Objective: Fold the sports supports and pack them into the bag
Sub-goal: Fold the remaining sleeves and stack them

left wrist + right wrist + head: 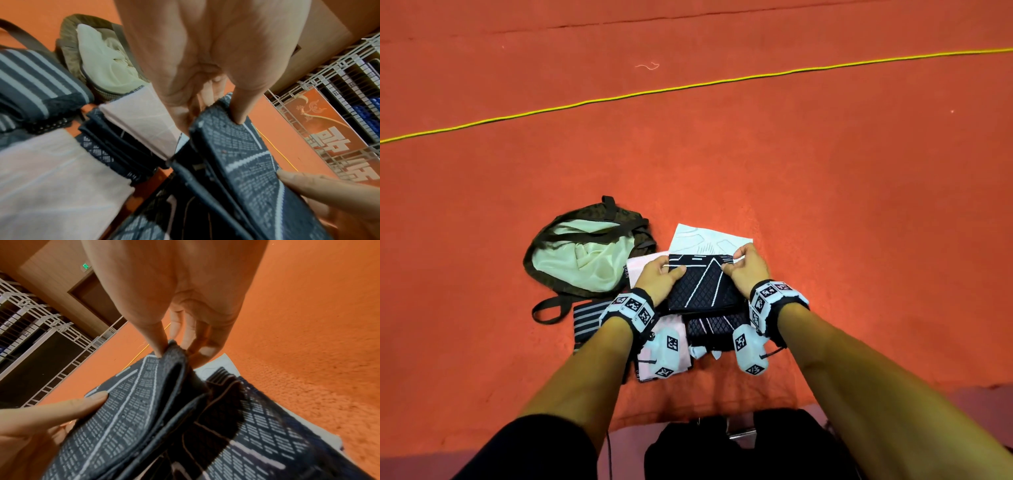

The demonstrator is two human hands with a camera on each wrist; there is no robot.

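A folded black support with white lines is lifted a little above the pile. My left hand pinches its left edge, thumb on top. At its far right corner my right hand pinches it between thumb and fingers. The dark bag lies open to the left, its pale lining showing. Beneath the hands lie a pink support, another black one and a grey striped one.
All of this lies on red carpet. A white printed sheet sits under the far side of the pile. A yellow cord crosses the floor farther off. White wire racks stand at the room's edge.
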